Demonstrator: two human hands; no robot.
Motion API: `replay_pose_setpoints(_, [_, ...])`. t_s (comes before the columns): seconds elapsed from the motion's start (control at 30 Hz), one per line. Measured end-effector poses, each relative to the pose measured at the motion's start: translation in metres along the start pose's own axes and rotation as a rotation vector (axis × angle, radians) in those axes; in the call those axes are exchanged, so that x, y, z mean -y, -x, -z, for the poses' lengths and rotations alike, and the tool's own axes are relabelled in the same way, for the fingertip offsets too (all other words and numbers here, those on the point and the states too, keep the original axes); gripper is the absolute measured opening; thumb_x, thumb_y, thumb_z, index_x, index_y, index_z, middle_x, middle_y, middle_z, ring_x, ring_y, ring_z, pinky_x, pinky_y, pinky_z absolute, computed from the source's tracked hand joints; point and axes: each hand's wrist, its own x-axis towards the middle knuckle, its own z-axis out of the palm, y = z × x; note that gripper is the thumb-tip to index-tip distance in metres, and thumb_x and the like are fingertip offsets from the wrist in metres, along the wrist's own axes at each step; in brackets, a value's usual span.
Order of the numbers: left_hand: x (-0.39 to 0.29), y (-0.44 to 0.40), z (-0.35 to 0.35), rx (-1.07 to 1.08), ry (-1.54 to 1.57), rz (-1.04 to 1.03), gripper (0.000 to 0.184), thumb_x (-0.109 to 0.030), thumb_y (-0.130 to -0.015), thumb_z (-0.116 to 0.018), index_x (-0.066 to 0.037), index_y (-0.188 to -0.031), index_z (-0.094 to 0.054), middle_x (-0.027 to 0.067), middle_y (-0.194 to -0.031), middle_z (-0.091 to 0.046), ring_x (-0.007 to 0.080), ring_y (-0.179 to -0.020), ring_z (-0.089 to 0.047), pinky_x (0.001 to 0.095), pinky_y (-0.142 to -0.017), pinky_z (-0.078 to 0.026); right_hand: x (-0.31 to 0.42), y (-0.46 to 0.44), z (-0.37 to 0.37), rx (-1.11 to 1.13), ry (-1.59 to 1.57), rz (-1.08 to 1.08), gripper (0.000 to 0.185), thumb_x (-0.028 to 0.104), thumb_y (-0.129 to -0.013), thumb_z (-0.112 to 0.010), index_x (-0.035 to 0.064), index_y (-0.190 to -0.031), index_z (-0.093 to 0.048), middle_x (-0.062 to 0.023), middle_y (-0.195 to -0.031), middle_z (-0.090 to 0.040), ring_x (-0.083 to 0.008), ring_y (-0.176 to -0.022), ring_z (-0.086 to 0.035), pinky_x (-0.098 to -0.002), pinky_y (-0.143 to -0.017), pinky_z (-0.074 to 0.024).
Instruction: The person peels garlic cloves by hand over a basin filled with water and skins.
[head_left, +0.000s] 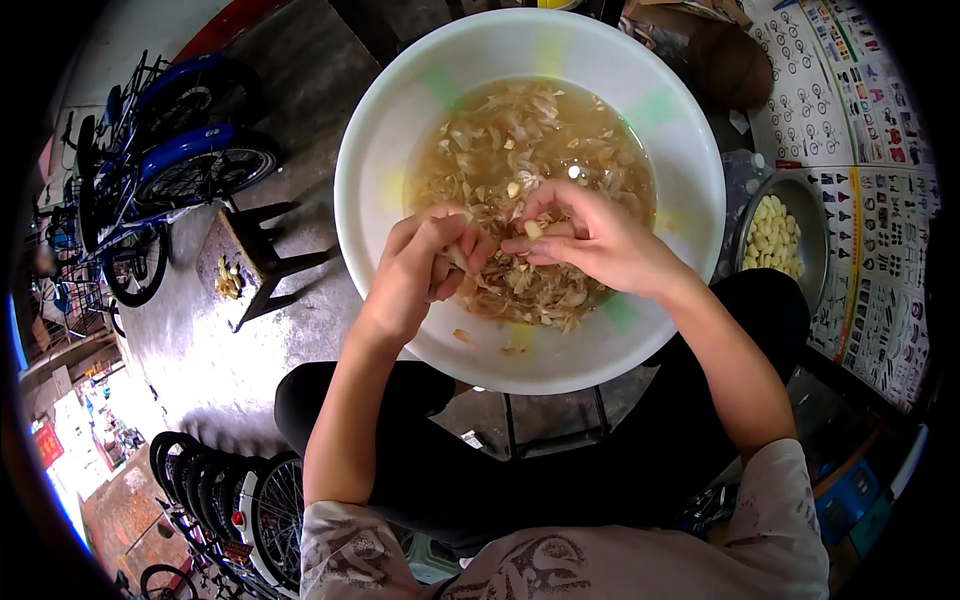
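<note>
Our patterned shirt [530, 570] is nearest us, with our dark trousers [490, 490] beyond it, knees apart around the near rim of the white basin [690, 170]. At far left we see blue bicycles [205, 150], then a stool [222, 240] with a small pile of pale pieces [229, 278] on it. We hold our left hand [425, 260] over the basin's left half, fingers curled and pinching a pale piece of garlic [457, 257]. Just beside it, we bend the fingers of our right hand [580, 235] round 1 pale clove [534, 230], held near the fingertips. Under our 2 hands, papery skins [560, 300] lie in cloudy water. Past the basin's right rim, a metal bowl [824, 240] holds many peeled cloves [771, 238], beside the left edge of the printed sheets [880, 260].
</note>
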Motion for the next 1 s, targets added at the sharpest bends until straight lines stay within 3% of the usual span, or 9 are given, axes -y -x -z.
replay_pose_setpoints(0.13, [0.0, -0.001, -0.006, -0.025, -0.036, -0.006, 0.027, -0.025, -0.097, -0.041, -0.008, -0.077, -0.047, 0.0043, -0.075, -0.052, 0.0054, -0.052, -0.029, 0.0202, -0.046, -0.023, 0.008, 0.001, -0.001, -0.032, -0.026, -0.03, 0.02, -0.004, -0.096, -0.054, -0.0028, -0.116, -0.054, -0.0098, -0.118, -0.057, -0.0224, -0.109, -0.066, -0.0309, -0.089, -0.0575])
replay_pose_setpoints(0.2, [0.001, -0.001, -0.008, -0.033, -0.035, -0.002, 0.028, -0.025, -0.098, -0.041, -0.007, -0.078, -0.049, 0.0039, -0.075, -0.052, 0.0053, -0.053, -0.03, 0.0201, -0.046, -0.023, 0.015, 0.002, -0.005, -0.142, -0.038, -0.002, 0.013, -0.001, -0.094, -0.059, -0.0035, -0.106, -0.061, -0.0075, -0.104, -0.062, -0.0132, -0.097, -0.066, -0.0272, -0.077, -0.0559])
replay_pose_setpoints(0.33, [0.001, -0.001, -0.012, -0.067, -0.145, -0.04, 0.028, -0.024, -0.101, -0.049, -0.002, -0.092, -0.063, 0.0003, -0.074, -0.054, 0.0058, -0.054, -0.037, 0.0196, -0.048, -0.028, 0.018, 0.001, -0.01, -0.231, 0.049, 0.116, 0.014, 0.004, -0.096, -0.056, -0.0018, -0.108, -0.062, -0.0072, -0.104, -0.063, -0.012, -0.091, -0.064, -0.0259, -0.072, -0.0536])
replay_pose_setpoints(0.4, [0.006, -0.003, -0.013, -0.059, -0.197, -0.049, 0.026, -0.022, -0.101, -0.054, 0.0, -0.097, -0.067, -0.0006, -0.074, -0.055, 0.0065, -0.056, -0.041, 0.0196, -0.05, -0.032, 0.026, 0.004, -0.009, -0.201, -0.095, -0.071, 0.014, 0.011, -0.098, -0.054, 0.0022, -0.105, -0.062, -0.004, -0.103, -0.063, -0.0105, -0.082, -0.063, -0.0251, -0.067, -0.0494])
replay_pose_setpoints(0.53, [0.023, -0.009, -0.014, -0.167, -0.54, -0.426, 0.011, -0.007, -0.09, -0.068, 0.003, -0.095, -0.07, 0.0042, -0.078, -0.065, 0.0101, -0.065, -0.057, 0.024, -0.059, -0.046, 0.007, 0.002, -0.003, -0.088, -0.319, -0.076, 0.021, 0.023, -0.099, -0.053, 0.0041, -0.1, -0.062, 0.0016, -0.086, -0.056, -0.0065, -0.069, -0.05, -0.024, -0.058, -0.0392])
replay_pose_setpoints(0.6, [0.022, -0.008, -0.017, -0.189, -0.689, -0.517, 0.008, -0.002, -0.086, -0.07, 0.003, -0.093, -0.071, 0.0068, -0.08, -0.068, 0.0121, -0.068, -0.061, 0.0256, -0.062, -0.049, 0.014, 0.002, -0.012, -0.165, 0.087, -0.136, 0.025, 0.029, -0.096, -0.057, 0.0047, -0.095, -0.061, 0.0049, -0.073, -0.046, -0.0054, -0.064, -0.039, -0.0234, -0.057, -0.032])
replay_pose_setpoints(0.77, [0.026, -0.008, -0.019, -0.304, -1.002, -0.788, 0.018, 0.001, -0.077, -0.077, -0.001, -0.094, -0.073, 0.0093, -0.077, -0.067, 0.0174, -0.063, -0.062, 0.0255, -0.06, -0.049, 0.007, -0.002, -0.014, -0.195, 0.334, 0.079, 0.022, 0.024, -0.094, -0.062, 0.0023, -0.095, -0.063, 0.0028, -0.075, -0.055, -0.0048, -0.07, -0.047, -0.0223, -0.063, -0.0376])
replay_pose_setpoints(0.83, [0.026, -0.007, -0.021, -0.308, -1.013, -0.782, 0.017, 0.0, -0.077, -0.078, -0.001, -0.093, -0.073, 0.0087, -0.076, -0.066, 0.0165, -0.063, -0.062, 0.0258, -0.059, -0.049, 0.006, -0.002, -0.012, -0.179, 0.333, 0.061, 0.023, 0.024, -0.091, -0.063, 0.0016, -0.097, -0.065, -0.0039, -0.077, -0.062, -0.01, -0.071, -0.056, -0.028, -0.068, -0.0447])
replay_pose_setpoints(1.0, [0.023, -0.008, -0.02, -0.306, -0.911, -0.736, 0.016, -0.001, -0.077, -0.078, -0.001, -0.091, -0.073, 0.0074, -0.076, -0.066, 0.0142, -0.062, -0.06, 0.0261, -0.057, -0.047, 0.011, 0.003, -0.013, -0.202, 0.155, 0.075, 0.018, 0.018, -0.093, -0.062, 0.0012, -0.098, -0.065, -0.0009, -0.073, -0.059, -0.0082, -0.066, -0.051, -0.0265, -0.062, -0.0412])
